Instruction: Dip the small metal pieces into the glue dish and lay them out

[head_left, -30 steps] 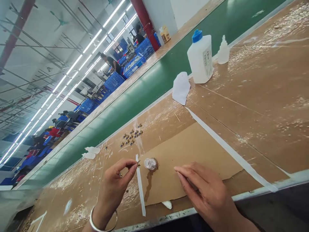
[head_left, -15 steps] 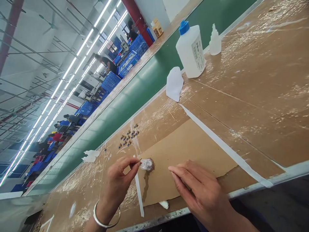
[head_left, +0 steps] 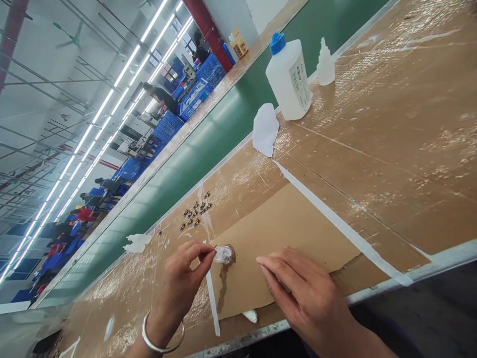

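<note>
Brown cardboard [head_left: 283,233] is spread on the table [head_left: 376,164], and a small clear jar [head_left: 224,254] is set on it inside a brown ring. A tiny item [head_left: 215,247], too small to identify, is pinched between thumb and forefinger of the left hand [head_left: 179,288], the grip narrow and just beside the jar. The right hand [head_left: 301,288] is held open, fingers together, over the cardboard near the jar. Small brass fittings [head_left: 194,214] are grouped beyond the left hand, and a white bottle with a blue cap [head_left: 287,77] stands farther along the table.
</note>
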`<state>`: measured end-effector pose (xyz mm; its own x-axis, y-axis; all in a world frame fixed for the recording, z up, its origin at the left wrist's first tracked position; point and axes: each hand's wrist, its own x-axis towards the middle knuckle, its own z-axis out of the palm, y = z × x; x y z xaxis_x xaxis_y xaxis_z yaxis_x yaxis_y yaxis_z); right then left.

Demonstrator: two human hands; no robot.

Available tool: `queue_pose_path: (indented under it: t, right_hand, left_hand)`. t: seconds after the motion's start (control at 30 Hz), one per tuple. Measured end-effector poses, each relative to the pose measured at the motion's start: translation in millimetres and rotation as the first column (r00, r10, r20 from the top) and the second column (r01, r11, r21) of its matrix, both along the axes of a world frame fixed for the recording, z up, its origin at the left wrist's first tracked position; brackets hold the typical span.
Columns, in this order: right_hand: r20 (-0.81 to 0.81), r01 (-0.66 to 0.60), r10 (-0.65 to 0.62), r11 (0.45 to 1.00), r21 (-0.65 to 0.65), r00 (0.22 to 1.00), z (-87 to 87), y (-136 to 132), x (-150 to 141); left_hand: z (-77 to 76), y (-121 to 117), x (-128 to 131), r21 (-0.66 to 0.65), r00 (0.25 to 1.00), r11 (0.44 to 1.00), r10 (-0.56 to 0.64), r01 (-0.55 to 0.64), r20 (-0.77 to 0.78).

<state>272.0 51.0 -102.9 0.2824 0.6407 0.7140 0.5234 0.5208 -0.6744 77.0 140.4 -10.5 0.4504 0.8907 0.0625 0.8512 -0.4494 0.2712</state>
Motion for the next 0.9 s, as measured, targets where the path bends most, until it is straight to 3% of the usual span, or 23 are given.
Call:
queue_pose_path:
  t: [0.37, 0.57, 0.63, 0.73, 0.8, 0.9]
  right_hand:
    - [-0.009, -0.010, 0.010, 1.000, -0.010, 1.000, -0.9, -0.7, -1.1]
    - [-0.007, -0.001, 0.001, 1.000, -0.003, 1.000, -0.4, 0.0, 0.0]
    - [-0.004, 0.000, 0.000, 1.000, 0.006, 1.000, -0.2, -0.1, 1.1]
    - [0.017, 0.006, -0.006, 1.000, 0.019, 1.000, -0.3, -1.1, 2.8]
    - [0.045, 0.010, -0.011, 1.000, 0.011, 0.999, -0.9, -2.1, 3.7]
    - [0.078, 0.006, -0.005, 1.000, -0.011, 0.997, -2.1, -3.3, 4.6]
  left_hand:
    - [-0.3, -0.5, 3.4, 0.040, 0.998, 0.997, -0.067, 0.068, -0.008]
    - [9.8, -6.9, 1.2, 0.057, 0.998, 0.997, -0.054, 0.051, 0.042]
    - [12.2, -13.6, -8.5, 0.062, 0.995, 0.997, 0.034, -0.039, 0.091]
    - [6.0, -28.8, -35.9, 0.001, 0.929, 0.946, 0.318, -0.324, 0.188]
    - [-5.9, -41.0, -58.2, -0.116, 0.814, 0.856, 0.515, -0.503, 0.268]
    - [-29.0, -58.2, -85.8, -0.302, 0.627, 0.728, 0.685, -0.615, 0.373]
